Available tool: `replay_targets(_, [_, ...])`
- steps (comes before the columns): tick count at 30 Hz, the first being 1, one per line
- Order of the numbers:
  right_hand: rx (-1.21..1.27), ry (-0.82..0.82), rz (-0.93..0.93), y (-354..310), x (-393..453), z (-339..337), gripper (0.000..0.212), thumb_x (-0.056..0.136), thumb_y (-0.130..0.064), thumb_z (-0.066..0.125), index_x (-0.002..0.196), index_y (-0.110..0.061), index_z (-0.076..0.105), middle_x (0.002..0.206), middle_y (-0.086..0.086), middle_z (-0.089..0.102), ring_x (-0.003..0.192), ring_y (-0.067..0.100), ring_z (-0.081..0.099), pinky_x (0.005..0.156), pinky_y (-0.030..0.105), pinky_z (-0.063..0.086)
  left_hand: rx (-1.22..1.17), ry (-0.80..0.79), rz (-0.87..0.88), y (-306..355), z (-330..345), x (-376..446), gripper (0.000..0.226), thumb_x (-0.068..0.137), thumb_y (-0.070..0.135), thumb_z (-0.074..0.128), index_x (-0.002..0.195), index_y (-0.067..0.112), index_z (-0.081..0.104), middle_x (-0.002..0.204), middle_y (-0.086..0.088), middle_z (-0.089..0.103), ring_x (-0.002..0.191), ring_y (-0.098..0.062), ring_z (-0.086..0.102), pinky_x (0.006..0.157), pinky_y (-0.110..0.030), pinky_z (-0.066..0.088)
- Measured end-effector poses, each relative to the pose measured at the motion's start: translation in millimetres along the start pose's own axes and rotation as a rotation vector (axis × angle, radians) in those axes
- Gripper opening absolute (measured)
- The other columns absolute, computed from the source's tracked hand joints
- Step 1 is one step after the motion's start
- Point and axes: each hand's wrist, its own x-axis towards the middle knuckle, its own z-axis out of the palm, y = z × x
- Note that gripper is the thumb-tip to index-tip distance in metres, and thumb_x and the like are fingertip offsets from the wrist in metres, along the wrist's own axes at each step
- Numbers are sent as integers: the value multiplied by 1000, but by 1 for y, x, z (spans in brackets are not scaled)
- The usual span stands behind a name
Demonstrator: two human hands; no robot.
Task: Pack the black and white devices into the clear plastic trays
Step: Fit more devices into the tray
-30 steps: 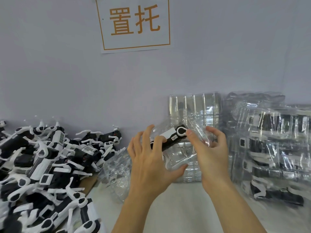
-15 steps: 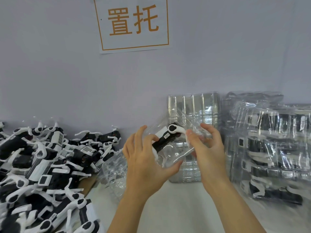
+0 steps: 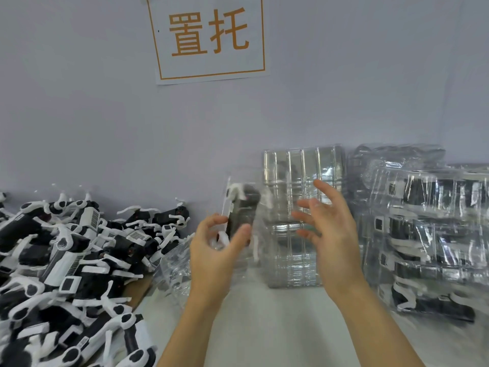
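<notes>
2 hands up: left hand (image 3: 211, 250) pinches the tray-wrapped device (image 3: 239, 213) upright between thumb and fingers; right hand (image 3: 326, 223) spread wide, holding nothing, just right of it. Best: press the clear shell fully closed before stacking. Device black with white clip, blurred, held above the table's (image 3: 277, 327) middle, before empty trays (image 3: 296, 207).

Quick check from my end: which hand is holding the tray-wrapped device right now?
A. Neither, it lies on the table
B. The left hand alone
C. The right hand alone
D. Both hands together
B. The left hand grips the device, which stands roughly upright inside its clear tray, while the right hand is apart from it with fingers spread and holds nothing.
</notes>
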Motion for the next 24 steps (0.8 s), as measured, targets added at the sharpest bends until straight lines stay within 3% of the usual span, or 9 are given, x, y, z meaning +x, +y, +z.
replay_targets(3, [-27, -1, 17, 1, 1, -1, 28, 100, -23, 55, 122, -38, 63, 105, -6, 71, 99, 14, 69, 82, 33, 52, -365, -61, -350, 3, -7, 1, 81, 53, 76, 75, 114, 23, 70, 111, -7, 74, 98, -38, 71, 82, -56, 57])
replay_targets(5, [-69, -9, 38, 0, 0, 0, 27, 100, -20, 56, 118, -38, 66, 107, -4, 70, 101, 13, 68, 86, 36, 54, -499, -47, -467, 4, -10, 1, 78, 44, 81, 77, 101, 28, 76, 95, -8, 77, 81, -35, 75, 64, -49, 60])
replay_targets(7, [-148, -44, 56, 0, 0, 0, 26, 99, -17, 58, 112, -36, 69, 106, -5, 70, 102, 11, 66, 92, 39, 54, -553, -1, -505, 4, -11, 3, 82, 38, 81, 78, 100, 27, 77, 97, -7, 76, 84, -35, 74, 62, -44, 58])
replay_targets(12, [-276, -109, 81, -3, 0, 2, 25, 99, -19, 57, 104, -39, 72, 97, -16, 72, 95, 1, 66, 91, 33, 53, -559, -179, -481, 8, -8, 2, 60, 53, 73, 77, 90, 26, 79, 97, -14, 77, 77, -39, 74, 62, -51, 60])
replay_targets(16, [-154, -110, 103, -19, 5, 3, 18, 102, -39, 49, 113, -41, 63, 97, -12, 73, 84, 5, 71, 70, 24, 53, -329, -269, -343, 10, -4, 1, 80, 54, 71, 74, 112, 15, 70, 112, -13, 73, 95, -41, 72, 72, -45, 58])
replay_targets(18, [-110, -63, 135, -29, 9, -3, 18, 101, -49, 45, 109, -43, 60, 95, -8, 74, 78, 9, 74, 63, 25, 54, -182, -287, -165, 10, -1, 1, 74, 58, 65, 72, 106, 9, 67, 104, -10, 74, 97, -28, 71, 81, -35, 56])
replay_targets(20, [-171, -45, 179, -38, 13, -14, 29, 97, -61, 43, 109, -42, 61, 98, -5, 73, 81, 12, 74, 69, 33, 53, -39, -323, -59, 12, 1, -1, 65, 54, 62, 74, 98, 14, 67, 101, -2, 74, 93, -13, 70, 82, -23, 54])
replay_targets(22, [-259, -89, 228, -45, 15, -24, 36, 87, -74, 43, 100, -44, 59, 101, -7, 72, 80, 8, 72, 71, 34, 51, 98, -388, -21, 11, 3, -2, 64, 52, 62, 77, 99, 21, 66, 114, 10, 69, 104, -5, 65, 93, -29, 51])
replay_targets(24, [-331, -153, 274, -51, 14, -30, 45, 74, -84, 46, 98, -48, 57, 109, -11, 69, 86, 8, 71, 80, 40, 53, 261, -424, 41, 12, 5, -4, 67, 47, 69, 78, 101, 33, 64, 126, 27, 56, 112, 10, 54, 91, -18, 43])
